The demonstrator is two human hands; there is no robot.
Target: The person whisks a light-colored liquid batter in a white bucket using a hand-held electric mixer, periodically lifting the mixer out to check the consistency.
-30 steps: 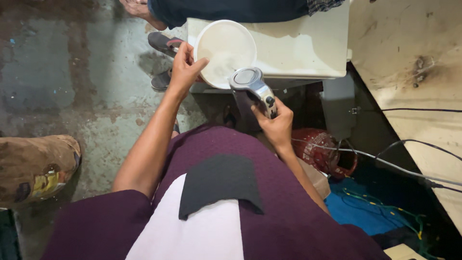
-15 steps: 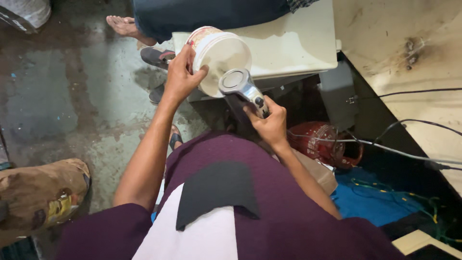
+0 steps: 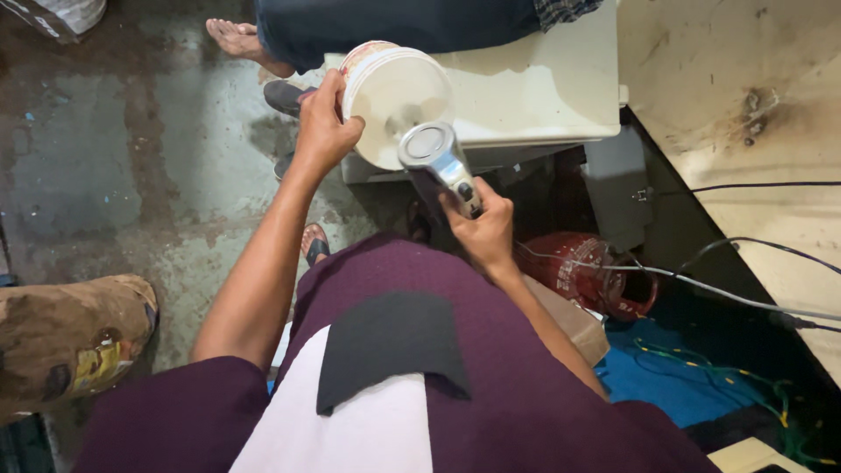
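1. White plastic tub (image 3: pixel 396 98), upper centre of the frame: round, held tilted so its pale flat base faces the camera; a band of coloured print shows at its far rim, too small to make out.
2. Left hand (image 3: pixel 322 123): fingers wrapped around the tub's left wall, grasping it firmly above the table edge.
3. Handheld power tool (image 3: pixel 441 166), centre: grey body with a round silver head, its nose set against the tub's base. A cable (image 3: pixel 701 289) trails toward the right edge.
4. Right hand (image 3: pixel 484 229): fingers clenched around the tool's handle.
5. Handling judgement: the work goes best with the tub braced steady in the left grip, the tool head kept square to the base, and the cable kept slack and away from the lap.
6. Black fabric patch (image 3: pixel 390 343), lower centre: lying on a maroon-and-white garment across the lap.
7. Cream table (image 3: pixel 543 88), upper right of centre: bare top, another person's dark-clothed legs and a bare foot (image 3: pixel 229 37) behind it.
8. Red cylinder (image 3: pixel 585 273), right of centre, under the table: rounded, scuffed, no readable marking.
9. Brown sack (image 3: pixel 66 337), left edge: crumpled, with a yellow-and-red printed panel.
10. Blue cloth (image 3: pixel 666 377), lower right: green wires lying on it.
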